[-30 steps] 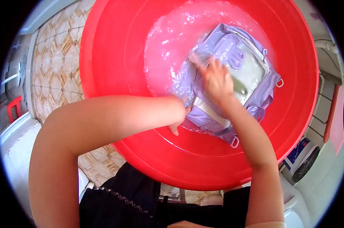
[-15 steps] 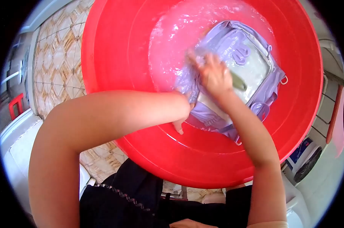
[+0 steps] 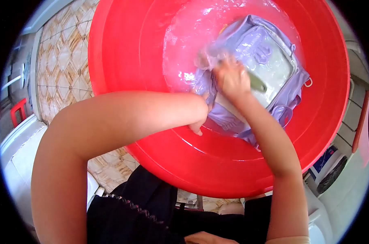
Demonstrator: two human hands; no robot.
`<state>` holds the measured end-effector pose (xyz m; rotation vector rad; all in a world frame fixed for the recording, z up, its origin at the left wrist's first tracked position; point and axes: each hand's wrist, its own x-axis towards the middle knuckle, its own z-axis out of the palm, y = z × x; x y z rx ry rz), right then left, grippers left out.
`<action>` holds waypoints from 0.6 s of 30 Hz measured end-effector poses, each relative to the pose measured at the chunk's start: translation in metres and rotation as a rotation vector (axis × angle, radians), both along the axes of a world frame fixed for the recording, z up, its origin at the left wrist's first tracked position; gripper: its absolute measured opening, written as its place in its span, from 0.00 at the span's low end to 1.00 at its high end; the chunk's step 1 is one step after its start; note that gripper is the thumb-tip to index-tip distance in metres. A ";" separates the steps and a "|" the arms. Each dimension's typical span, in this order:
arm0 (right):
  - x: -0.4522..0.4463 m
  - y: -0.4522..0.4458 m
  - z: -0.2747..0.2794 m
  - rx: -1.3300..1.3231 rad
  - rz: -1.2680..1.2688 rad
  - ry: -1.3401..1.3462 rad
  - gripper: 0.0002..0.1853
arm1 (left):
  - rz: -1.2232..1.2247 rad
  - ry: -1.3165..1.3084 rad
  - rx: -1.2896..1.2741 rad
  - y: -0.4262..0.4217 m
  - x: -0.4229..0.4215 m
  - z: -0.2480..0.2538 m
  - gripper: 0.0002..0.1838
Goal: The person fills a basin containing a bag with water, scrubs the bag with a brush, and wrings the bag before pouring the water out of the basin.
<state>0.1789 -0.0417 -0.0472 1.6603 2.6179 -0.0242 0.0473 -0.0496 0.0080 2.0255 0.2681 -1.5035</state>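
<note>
We see glossy plastic basin (image 3: 121,53); inside it, wet, shiny cloth-looking bag (image 3: 274,67), smooth plastic-looking handle (image 3: 257,83); left of basin, smooth glazed-looking tiles (image 3: 64,61).

The person wears dark clothing (image 3: 145,193) with a wavy, speckled trim (image 3: 136,210), forearms (image 3: 156,109) bare.

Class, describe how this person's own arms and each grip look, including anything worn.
The left arm is bare where visible. The right arm is bare up to what looks like a pale sleeve edge. Neither the left grip nor the right grip shows a glove; the right one is blurred.
</note>
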 end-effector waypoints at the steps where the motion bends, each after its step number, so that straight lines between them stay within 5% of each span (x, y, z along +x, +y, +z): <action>1: 0.007 0.020 -0.008 -0.038 -0.110 -0.030 0.25 | -0.003 0.003 0.000 -0.012 -0.005 -0.025 0.57; 3: 0.014 0.050 -0.002 -0.056 -0.218 -0.061 0.24 | 0.131 0.099 -0.023 -0.035 -0.016 -0.096 0.58; 6: 0.017 0.062 0.029 0.087 -0.354 0.029 0.24 | 0.074 -0.001 0.000 0.002 -0.006 0.000 0.60; 11: 0.002 -0.024 0.048 -0.170 -0.117 -0.026 0.29 | -0.076 0.126 -0.053 -0.005 0.008 -0.029 0.63; 18: 0.008 0.049 0.006 0.083 -0.248 0.021 0.28 | 0.013 -0.017 0.057 0.000 0.001 -0.004 0.61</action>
